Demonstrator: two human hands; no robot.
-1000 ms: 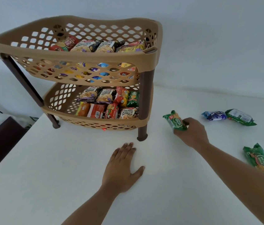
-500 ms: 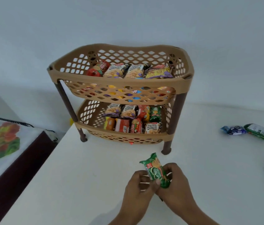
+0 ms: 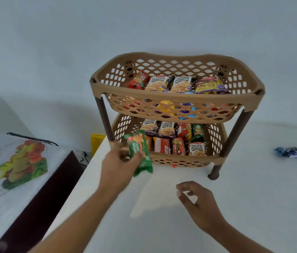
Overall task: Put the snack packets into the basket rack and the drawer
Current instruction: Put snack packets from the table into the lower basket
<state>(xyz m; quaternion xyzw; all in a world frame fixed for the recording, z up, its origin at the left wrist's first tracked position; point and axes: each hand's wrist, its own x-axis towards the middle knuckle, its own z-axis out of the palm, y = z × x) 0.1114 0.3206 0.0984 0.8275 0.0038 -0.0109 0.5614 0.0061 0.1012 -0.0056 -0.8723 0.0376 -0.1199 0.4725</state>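
White tabletop (image 3: 253, 207) against a plain pale wall, head view only. Tan two-tier basket rack (image 3: 177, 96) stands on it, both tiers already well stocked with packets. No drawer in sight. Left hand (image 3: 118, 168) grips a green packet (image 3: 140, 156) around its middle, held in the air just in front of the rack's front-left leg and the lower basket (image 3: 180, 160); the frame is blurred there, so the exact finger placement is unclear. Right hand (image 3: 198, 203) is apart from it, over the table, fingers loosely curled, holding nothing. Packet's long axis runs near upright, top end leaning a little left and toward the rack, bottom end down toward the table, printed face to the camera. Risks, as I judge them: the wrapper looks slick and is held mid-body by one hand, so it could slip; the lower tier's front row is full and the gap under the upper basket is low, so an upright packet may catch the rim or leg or knock neighbours unless laid flat first. Blue packet (image 3: 290, 152) and another green one wait far right. Floral-covered side table (image 3: 16, 161) sits left.
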